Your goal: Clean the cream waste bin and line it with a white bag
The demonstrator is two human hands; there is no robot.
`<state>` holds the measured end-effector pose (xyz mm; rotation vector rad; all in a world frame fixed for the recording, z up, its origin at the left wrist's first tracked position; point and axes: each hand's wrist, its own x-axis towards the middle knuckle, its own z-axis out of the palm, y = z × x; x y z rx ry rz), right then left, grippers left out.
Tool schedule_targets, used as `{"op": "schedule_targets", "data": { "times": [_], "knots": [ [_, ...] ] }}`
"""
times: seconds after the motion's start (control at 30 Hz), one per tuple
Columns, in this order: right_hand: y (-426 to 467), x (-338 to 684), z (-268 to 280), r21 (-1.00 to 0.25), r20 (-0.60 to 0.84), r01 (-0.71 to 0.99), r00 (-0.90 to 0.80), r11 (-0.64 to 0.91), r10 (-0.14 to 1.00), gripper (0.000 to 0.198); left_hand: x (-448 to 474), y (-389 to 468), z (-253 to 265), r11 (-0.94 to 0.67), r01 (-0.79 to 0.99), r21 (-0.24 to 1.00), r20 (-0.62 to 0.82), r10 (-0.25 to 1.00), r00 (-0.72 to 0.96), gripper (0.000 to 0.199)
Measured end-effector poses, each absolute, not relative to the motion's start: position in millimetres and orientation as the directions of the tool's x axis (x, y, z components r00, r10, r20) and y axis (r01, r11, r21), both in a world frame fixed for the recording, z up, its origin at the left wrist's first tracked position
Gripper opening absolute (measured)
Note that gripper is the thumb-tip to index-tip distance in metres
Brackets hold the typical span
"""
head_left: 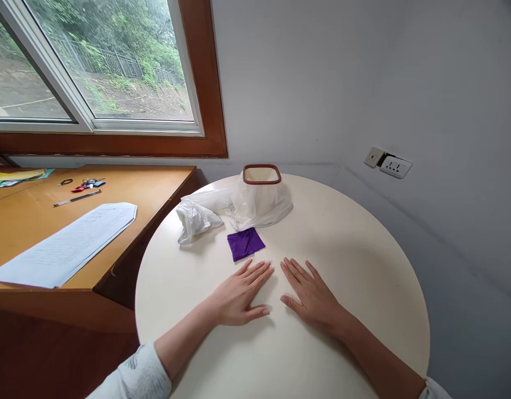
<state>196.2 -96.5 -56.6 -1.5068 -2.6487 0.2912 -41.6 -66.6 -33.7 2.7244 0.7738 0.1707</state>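
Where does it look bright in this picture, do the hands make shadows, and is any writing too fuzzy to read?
Head view: bright daylight shows through the window; head view: soft shadows lie on the round table beside the left hand and right hand; head view: writing on the papers is too faint to read.

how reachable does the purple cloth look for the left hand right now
Probably yes: the left hand is palm down, close to the near edge of the purple cloth, with nothing visible between them. The brown-rimmed bin stands beyond the cloth, so it leaves the way free.
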Motion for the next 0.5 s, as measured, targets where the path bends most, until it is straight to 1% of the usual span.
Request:
{"op": "schedule_targets", "data": {
  "times": [0.27,0.5],
  "knots": [
    [-96.4,195.4,-55.2,-0.212,-0.013,0.841,-0.512,0.498,0.859,0.067,-41.9,-66.8,-36.1,-0.813,0.506,0.290,0.011,0.531,0.847,0.077],
    [-97.3,194.7,-52.3,-0.213,-0.033,0.843,-0.511,0.493,0.859,0.069,-40.9,-66.5,-35.3,-0.811,0.511,0.284,0.002,0.533,0.846,0.077]
  ]
}}
